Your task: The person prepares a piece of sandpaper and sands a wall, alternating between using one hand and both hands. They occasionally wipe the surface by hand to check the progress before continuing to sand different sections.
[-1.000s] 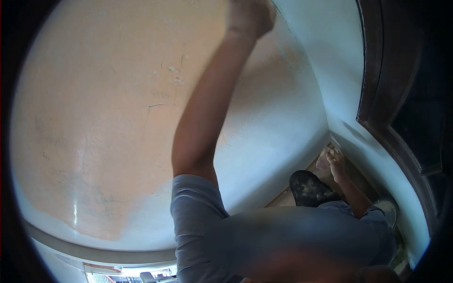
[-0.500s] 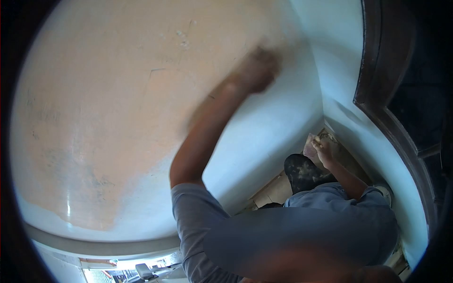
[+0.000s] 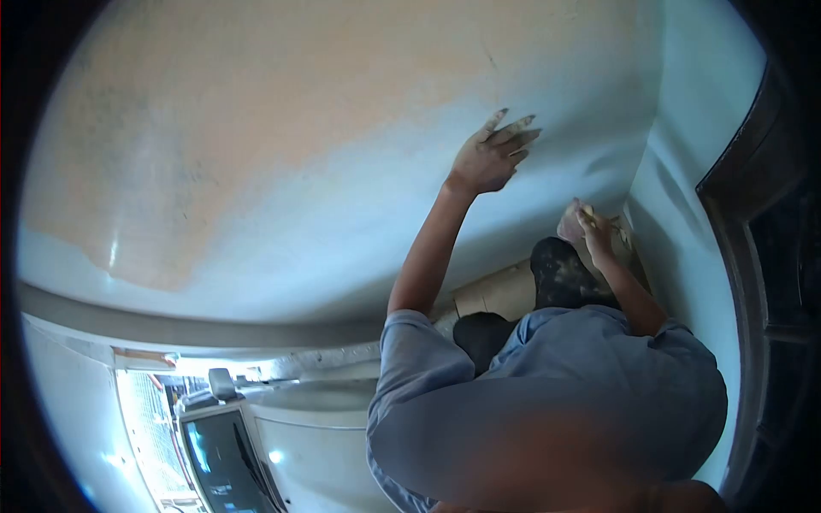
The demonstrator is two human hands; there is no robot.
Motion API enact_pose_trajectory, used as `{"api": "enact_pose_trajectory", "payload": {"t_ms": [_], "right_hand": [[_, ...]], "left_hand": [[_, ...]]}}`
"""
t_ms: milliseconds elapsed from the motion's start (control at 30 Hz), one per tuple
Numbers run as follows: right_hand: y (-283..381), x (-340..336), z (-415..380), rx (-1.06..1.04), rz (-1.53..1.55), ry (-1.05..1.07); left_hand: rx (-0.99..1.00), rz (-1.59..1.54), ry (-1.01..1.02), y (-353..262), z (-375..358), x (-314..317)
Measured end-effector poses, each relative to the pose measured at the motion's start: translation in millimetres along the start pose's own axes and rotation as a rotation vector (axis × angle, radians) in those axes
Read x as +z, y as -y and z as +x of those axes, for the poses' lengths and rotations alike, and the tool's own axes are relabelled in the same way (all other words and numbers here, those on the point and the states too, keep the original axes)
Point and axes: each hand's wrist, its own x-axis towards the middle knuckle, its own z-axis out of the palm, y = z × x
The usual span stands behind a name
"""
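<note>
My left hand (image 3: 492, 156) is raised on an outstretched arm, with its fingers spread over the whitish lower part of the wall (image 3: 316, 205). Nothing shows in its grasp, and pale smears mark the fingers. Lower and to the right, near the corner, my right hand (image 3: 599, 234) is closed on a reddish flat piece (image 3: 569, 221). The piece lies close to the base of the wall. Peach colour covers the upper part of this wall, fading into the white.
A dark-stained knee (image 3: 564, 274) is bent beside tan floor tiles (image 3: 496, 291). Along the right runs a pale side wall (image 3: 688, 188) with a dark frame (image 3: 727, 171). At lower left, a vehicle with a dark windscreen (image 3: 227, 462) stands beyond the wall's edge.
My left hand has come down the wall from a blurred, higher position, and its fingers now show spread. The view has shifted, bringing more of the vehicle into sight. My right hand keeps its hold.
</note>
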Motion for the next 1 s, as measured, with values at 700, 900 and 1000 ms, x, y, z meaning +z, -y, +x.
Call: {"api": "enact_pose_trajectory", "payload": {"t_ms": [700,900,1000], "right_hand": [[-28.5,18.9,-26.7,-0.178,-0.056,0.093],[-14.2,15.4,-19.2,-0.342,-0.122,-0.017],[-7.1,17.3,-30.5,-0.154,-0.043,0.096]], "left_hand": [[-1.022,0.472,-0.925,123.4,-99.7,-81.8],[-0.587,0.39,-0.539,126.0,-146.2,-136.7],[-0.98,0.512,-0.475,119.3,-178.4,-100.1]]}}
